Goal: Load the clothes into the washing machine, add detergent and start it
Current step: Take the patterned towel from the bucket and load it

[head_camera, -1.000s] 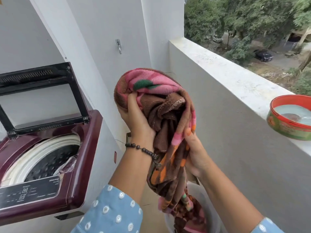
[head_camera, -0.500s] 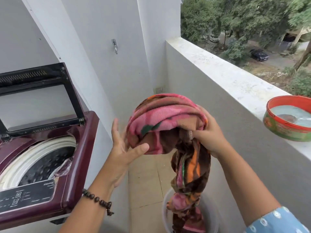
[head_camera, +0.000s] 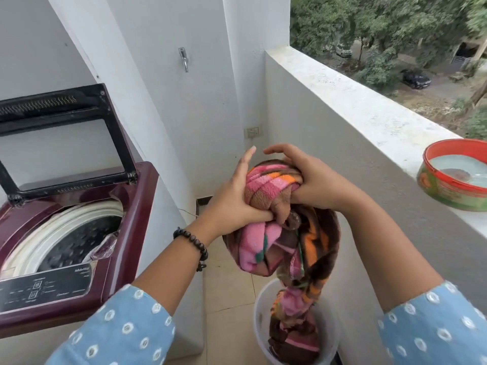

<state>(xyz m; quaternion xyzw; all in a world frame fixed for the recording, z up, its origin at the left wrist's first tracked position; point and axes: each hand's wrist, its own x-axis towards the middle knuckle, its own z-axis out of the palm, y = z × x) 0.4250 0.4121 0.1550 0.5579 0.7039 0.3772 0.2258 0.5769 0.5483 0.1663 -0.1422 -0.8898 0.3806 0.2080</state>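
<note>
Washing machine (head_camera: 126,233) is sitting at left with lid (head_camera: 52,122) propped up, so the drum is ready for loading. Blanket (head_camera: 284,248) is hanging bunched in mid-air, its tail trailing into the white bucket (head_camera: 259,320), probably being gathered so it lifts out in one go. Left hand (head_camera: 234,204) is gripping a fold, thumb and index finger sticking up. Right hand (head_camera: 313,180) is clutching the top of the bundle, index finger lifted. Detergent tub (head_camera: 448,191) is waiting on the ledge (head_camera: 369,109) within reach.
</note>
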